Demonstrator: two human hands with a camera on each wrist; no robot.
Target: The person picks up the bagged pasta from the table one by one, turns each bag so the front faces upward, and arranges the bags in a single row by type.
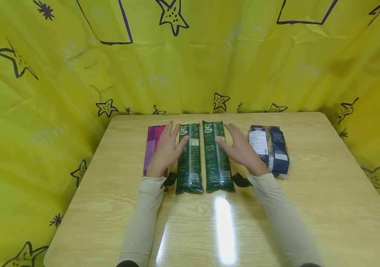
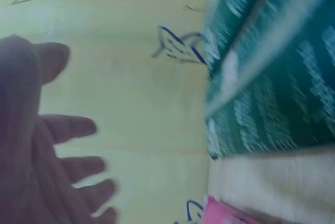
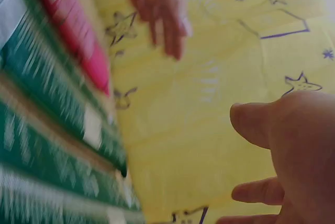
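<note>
Two long green packets with white print lie side by side on the table, the left green packet (image 1: 189, 181) and the right green packet (image 1: 217, 163), a narrow gap between them. My left hand (image 1: 166, 148) is at the left one's outer side, thumb overlapping its edge in the head view. On the other side, my right hand (image 1: 241, 150) has its thumb over the right packet's edge. Both wrist views show the left hand (image 2: 47, 130) and the right hand (image 3: 303, 150) with fingers spread, raised above the packets and gripping nothing. Partly behind my left hand is a purple and pink packet (image 1: 151, 144).
A dark blue packet (image 1: 278, 144) with a white label lies right of my right hand. The wooden table (image 1: 106, 207) has rounded corners and reflects a bright light. Behind it hangs a yellow curtain (image 1: 190, 63) with drawn stars.
</note>
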